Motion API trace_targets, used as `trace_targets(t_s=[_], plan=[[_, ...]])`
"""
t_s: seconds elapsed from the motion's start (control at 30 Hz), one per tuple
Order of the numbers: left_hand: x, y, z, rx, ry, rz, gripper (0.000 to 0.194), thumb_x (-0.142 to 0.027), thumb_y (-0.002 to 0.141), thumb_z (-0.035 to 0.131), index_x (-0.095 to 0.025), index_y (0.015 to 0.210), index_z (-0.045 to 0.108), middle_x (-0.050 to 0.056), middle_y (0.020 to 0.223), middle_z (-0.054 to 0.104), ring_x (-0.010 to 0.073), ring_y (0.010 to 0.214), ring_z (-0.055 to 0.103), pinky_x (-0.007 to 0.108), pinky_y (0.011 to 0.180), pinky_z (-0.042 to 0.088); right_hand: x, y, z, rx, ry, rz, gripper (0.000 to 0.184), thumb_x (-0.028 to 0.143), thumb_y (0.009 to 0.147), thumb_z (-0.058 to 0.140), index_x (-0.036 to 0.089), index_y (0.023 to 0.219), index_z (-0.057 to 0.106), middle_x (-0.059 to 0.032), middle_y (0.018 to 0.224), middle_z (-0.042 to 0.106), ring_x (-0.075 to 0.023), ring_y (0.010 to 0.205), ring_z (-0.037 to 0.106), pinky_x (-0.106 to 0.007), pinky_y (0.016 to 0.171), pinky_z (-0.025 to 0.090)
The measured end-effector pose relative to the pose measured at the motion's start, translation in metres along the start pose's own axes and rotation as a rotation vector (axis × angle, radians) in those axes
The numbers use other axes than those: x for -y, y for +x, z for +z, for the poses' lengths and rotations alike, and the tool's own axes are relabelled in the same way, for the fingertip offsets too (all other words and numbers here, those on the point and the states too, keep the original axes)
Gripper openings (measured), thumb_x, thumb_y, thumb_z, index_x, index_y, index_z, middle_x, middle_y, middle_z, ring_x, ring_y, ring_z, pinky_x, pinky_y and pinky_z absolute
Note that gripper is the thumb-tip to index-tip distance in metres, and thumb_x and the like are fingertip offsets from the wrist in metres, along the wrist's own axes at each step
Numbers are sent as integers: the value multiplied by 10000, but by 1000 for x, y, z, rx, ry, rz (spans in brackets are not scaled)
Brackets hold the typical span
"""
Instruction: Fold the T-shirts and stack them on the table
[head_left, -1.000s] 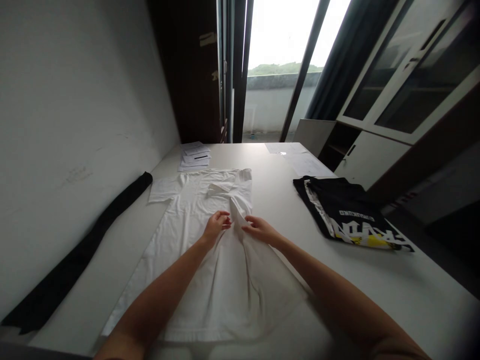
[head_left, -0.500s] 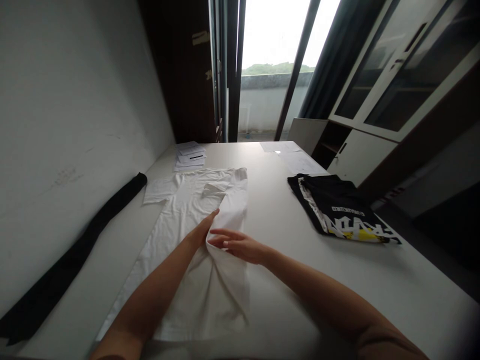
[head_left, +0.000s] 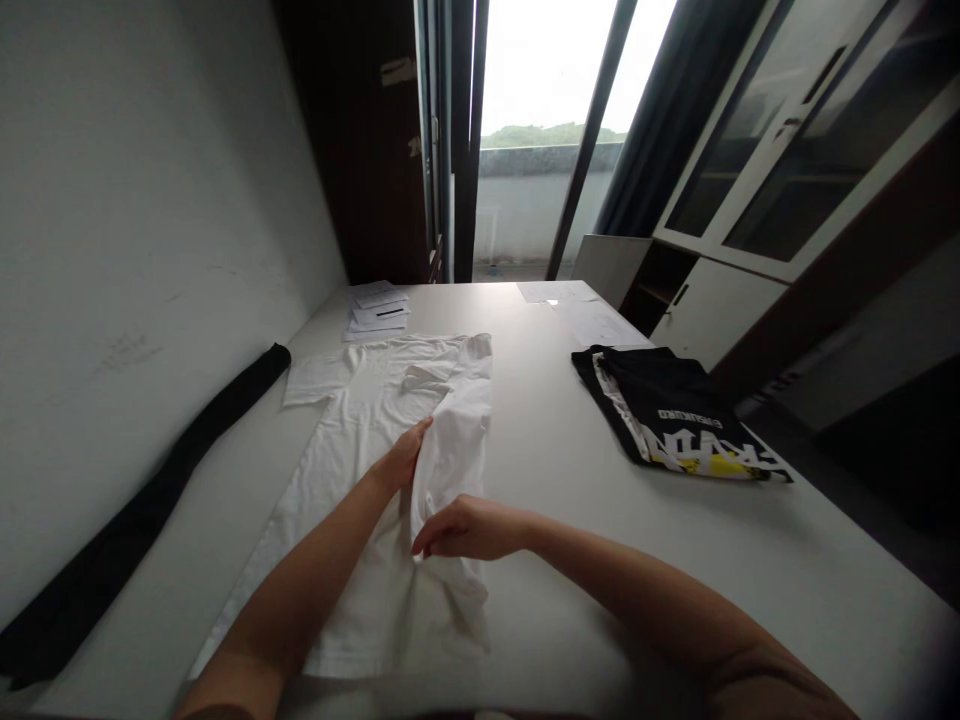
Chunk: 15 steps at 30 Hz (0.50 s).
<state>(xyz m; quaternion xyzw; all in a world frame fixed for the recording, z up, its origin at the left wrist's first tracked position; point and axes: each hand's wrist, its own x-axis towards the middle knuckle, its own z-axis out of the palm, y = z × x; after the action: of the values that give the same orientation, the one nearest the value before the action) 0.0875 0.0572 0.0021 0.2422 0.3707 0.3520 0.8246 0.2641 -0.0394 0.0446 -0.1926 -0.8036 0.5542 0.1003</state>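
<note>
Pressing flat on the white shirt point(head_left: 390, 420), left hand point(head_left: 405, 458) hides its fingertips; right hand's point(head_left: 469, 528) grip unclear.

the folded black garment point(head_left: 675, 415) on the white table point(head_left: 570, 450) carries printing. a small line of white capital letters runs across it, seen upside down from the head camera and too small to spell out with any certainty. below that line sit much larger white block letters over a yellow patch, cut off by the fold and not legible as a word. the stack of papers point(head_left: 377, 310) at the far end of the table shows a short black bar, but no characters there can be read.
</note>
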Motion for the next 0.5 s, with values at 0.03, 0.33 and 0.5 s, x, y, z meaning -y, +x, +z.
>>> trace_targets(t_s=[0.03, 0.33, 0.5], plan=[[1, -1, 1, 33, -8, -24, 451, -448, 979, 531, -82, 1190, 690, 136, 973, 787, 270, 915, 759, 365, 882, 593, -1, 1, 5, -9, -31, -19, 295, 229, 946, 604, 179, 1195, 755, -26, 939, 743, -103, 759, 648, -188, 737, 485], [7, -3, 2, -18, 148, -160, 359, -343, 951, 600, -68, 1161, 696, 125, 904, 786, 233, 752, 749, 312, 757, 592, 16, -4, 31, -65, -523, 208, 383, 342, 867, 684, 218, 1224, 628, -25, 833, 675, -177, 716, 614, -260, 681, 445], [6, -9, 8, -60, 106, -138, 478, -491, 952, 561, -82, 1163, 692, 135, 911, 785, 267, 800, 759, 358, 802, 604, 24, -5, 32, -129, -208, 93, 187, 184, 821, 658, 205, 1001, 616, 14, 817, 638, -127, 723, 582, -219, 683, 443]])
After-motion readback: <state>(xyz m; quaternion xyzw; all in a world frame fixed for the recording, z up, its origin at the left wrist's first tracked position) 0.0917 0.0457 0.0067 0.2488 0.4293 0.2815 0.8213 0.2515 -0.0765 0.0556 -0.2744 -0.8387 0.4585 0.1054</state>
